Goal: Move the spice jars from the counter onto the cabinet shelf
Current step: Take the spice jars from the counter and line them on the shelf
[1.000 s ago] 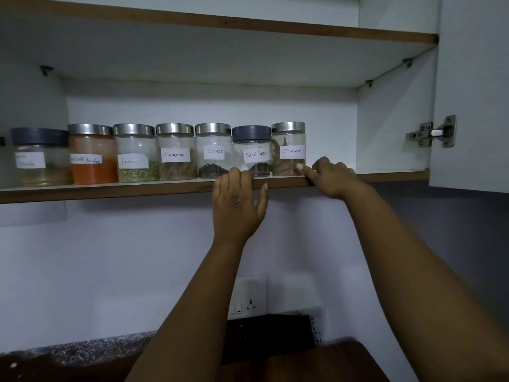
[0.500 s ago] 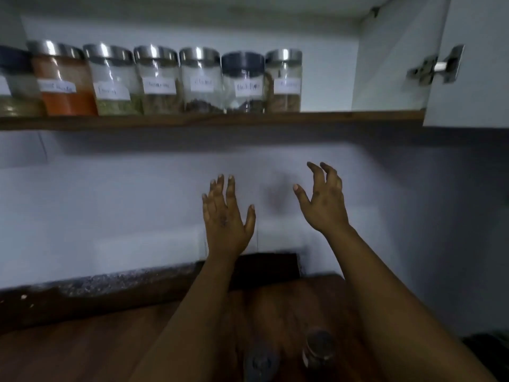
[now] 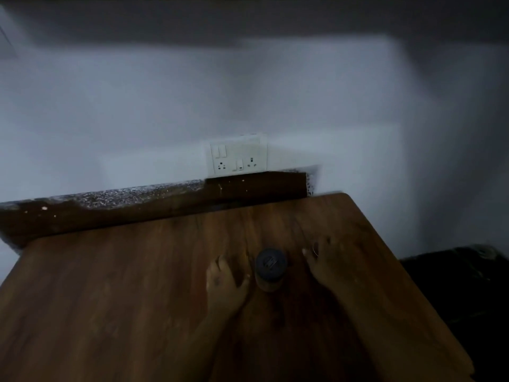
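Note:
A small spice jar [image 3: 270, 270] with a dark lid stands upright on the wooden counter [image 3: 137, 299], seen from above. My left hand [image 3: 225, 282] lies just left of the jar with fingers spread, its thumb close to the glass. My right hand [image 3: 327, 266] is a short way to the jar's right, fingers relaxed and holding nothing. The picture is dim and blurred, so I cannot tell whether the left thumb touches the jar. The cabinet shelf is out of view above.
A white double wall socket [image 3: 238, 157] sits on the wall behind the counter. A speckled stone ledge [image 3: 110, 198] runs along the counter's back. The counter's right edge drops off beside a dark area [image 3: 454, 285].
Both hands dropped from the shelf edge down to the counter. My view swung down, so the shelf with its row of jars left the frame and the dark-lidded jar came into view.

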